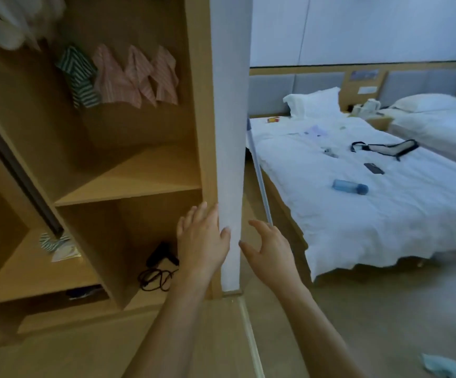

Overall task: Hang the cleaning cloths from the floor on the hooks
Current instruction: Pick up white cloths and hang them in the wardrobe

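Observation:
Several striped cloths hang inside the open wooden wardrobe: a green-and-white one [78,77] and pink-striped ones [137,76] beside it. A light blue cloth [443,368] lies on the floor at the bottom right corner. Another green-striped cloth [51,241] lies on a lower left shelf. My left hand [201,242] is held out with straight fingers in front of the wardrobe's right edge. My right hand [269,249] hovers with spread, relaxed fingers on the other side of the white wall edge [229,159]. Neither hand holds anything. The hooks themselves are hidden behind the cloths.
A black hair dryer with its cord [158,266] lies in the lower wardrobe compartment. A thin pole [259,173] leans by the wall. To the right stands a white bed [385,214] with a blue bottle [351,186], a phone and a bag on it.

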Tool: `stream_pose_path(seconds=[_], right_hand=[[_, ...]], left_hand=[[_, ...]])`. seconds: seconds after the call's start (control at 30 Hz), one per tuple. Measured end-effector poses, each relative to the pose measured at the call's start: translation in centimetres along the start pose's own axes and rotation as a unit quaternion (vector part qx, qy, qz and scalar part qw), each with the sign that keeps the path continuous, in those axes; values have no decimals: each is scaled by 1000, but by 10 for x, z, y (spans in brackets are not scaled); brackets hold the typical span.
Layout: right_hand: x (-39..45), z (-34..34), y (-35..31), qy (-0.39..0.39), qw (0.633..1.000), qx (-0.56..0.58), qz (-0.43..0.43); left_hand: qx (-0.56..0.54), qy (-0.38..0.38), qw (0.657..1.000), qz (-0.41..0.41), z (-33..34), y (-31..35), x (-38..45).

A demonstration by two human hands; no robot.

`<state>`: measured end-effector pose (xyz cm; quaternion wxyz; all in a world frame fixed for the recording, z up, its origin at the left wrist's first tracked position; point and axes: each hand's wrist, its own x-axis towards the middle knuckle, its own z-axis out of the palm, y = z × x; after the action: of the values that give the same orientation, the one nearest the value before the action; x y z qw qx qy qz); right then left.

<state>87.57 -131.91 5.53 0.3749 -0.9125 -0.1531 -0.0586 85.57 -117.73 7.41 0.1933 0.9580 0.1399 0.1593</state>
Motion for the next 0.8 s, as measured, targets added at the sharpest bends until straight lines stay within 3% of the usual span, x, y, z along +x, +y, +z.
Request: stream_pose_path(seconds=[0.33, 0.8], right_hand=[[-148, -30, 80, 76, 977, -47, 193], [-289, -153, 218, 203, 894, -53, 396]], left_hand=[[-54, -154, 981, 106, 73, 45, -109], [-67, -245, 914, 316, 158, 235, -216]])
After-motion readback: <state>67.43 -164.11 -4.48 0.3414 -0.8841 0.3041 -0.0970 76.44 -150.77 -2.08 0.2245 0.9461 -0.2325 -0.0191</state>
